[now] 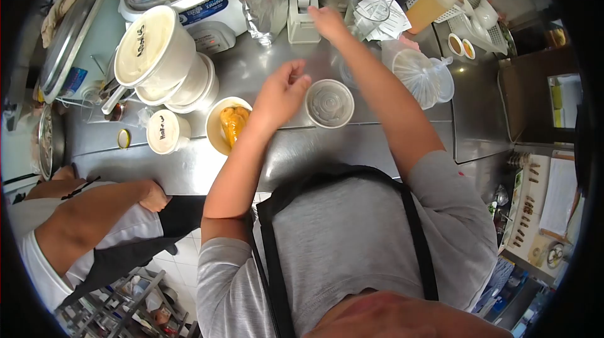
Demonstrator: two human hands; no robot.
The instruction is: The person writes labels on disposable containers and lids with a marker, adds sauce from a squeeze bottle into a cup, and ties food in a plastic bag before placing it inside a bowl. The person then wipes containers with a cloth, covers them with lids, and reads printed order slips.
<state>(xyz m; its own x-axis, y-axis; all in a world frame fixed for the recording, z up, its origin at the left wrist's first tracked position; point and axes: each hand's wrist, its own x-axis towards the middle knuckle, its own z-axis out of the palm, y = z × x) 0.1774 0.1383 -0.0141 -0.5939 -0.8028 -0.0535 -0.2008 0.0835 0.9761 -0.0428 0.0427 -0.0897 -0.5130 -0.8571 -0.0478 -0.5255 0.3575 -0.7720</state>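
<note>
Left hand [284,94]: half open, fingers loosely curled, nothing in it. Lidded cup [329,104] on surface [286,155], just right of it; bowl of yellow food [217,125] on its other side. Right hand [327,22] at white dispenser [304,14], beyond cup; grip can't be told.

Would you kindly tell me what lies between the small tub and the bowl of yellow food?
Between the tub and the bowl is only bare counter, in the head view.
</note>
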